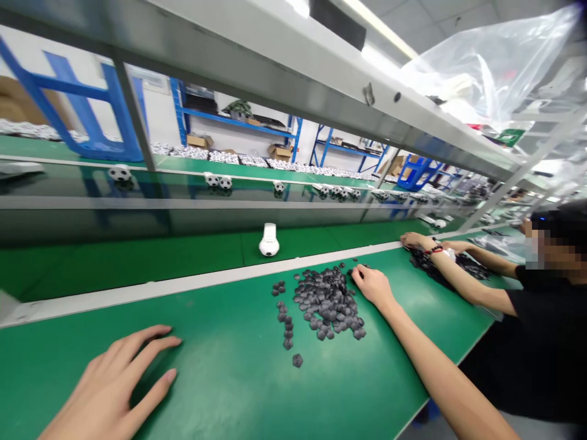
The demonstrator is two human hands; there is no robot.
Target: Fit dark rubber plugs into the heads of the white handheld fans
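My left hand (pixel 117 379) hovers over or rests on the green tabletop (pixel 220 379) at the lower left, fingers apart and holding nothing. A pile of black pentagon-shaped pieces (pixel 325 299) lies at the middle of the table. At the pile's upper right edge is my right hand (pixel 372 286), its fingers curled in against some dark pieces; whatever they grip is hidden. To the left of the pile, several black pentagon pieces (pixel 288 327) form a loose column. A single black pentagon piece (pixel 298 360) lies apart, nearer to me.
Beyond a pale rail (pixel 197 278), a white item with a rounded end (pixel 269 241) lies on a green belt (pixel 183 253). Several soccer-ball-patterned items (pixel 219 181) line a higher shelf. At right, a co-worker's hands (pixel 419 241) touch another black pile (pixel 431 266). A metal beam (pixel 275 67) crosses overhead.
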